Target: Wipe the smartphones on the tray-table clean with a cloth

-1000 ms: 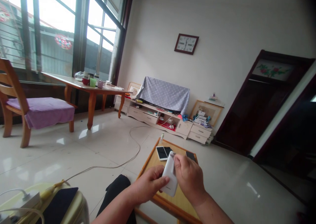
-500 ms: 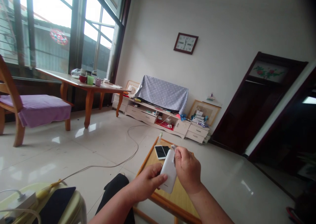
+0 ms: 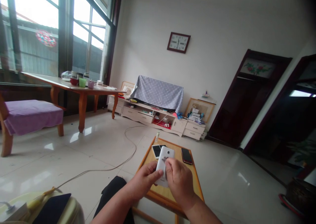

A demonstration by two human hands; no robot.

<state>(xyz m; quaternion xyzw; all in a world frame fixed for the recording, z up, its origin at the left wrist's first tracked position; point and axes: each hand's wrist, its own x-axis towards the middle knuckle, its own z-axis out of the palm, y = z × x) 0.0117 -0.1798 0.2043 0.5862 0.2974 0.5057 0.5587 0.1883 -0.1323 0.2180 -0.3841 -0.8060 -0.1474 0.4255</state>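
The left hand (image 3: pixel 148 178) is closed around a white phone (image 3: pixel 161 164), its thumb lying across the back — the camera end points away from the person. The right hand (image 3: pixel 180 181) has its fingers pressed together on a small grey thing (image 3: pixel 165 158), too small to make out, against the phone's back just below the camera. The phone is held tilted above a low wooden table (image 3: pixel 148 157). On that table, a white-edged phone (image 3: pixel 155 151) lies behind the held one and is partly hidden by it; a dark phone (image 3: pixel 186 155) with a reddish edge lies near the right side. A small bottle (image 3: pixel 157 136) stands upright at the far left corner.
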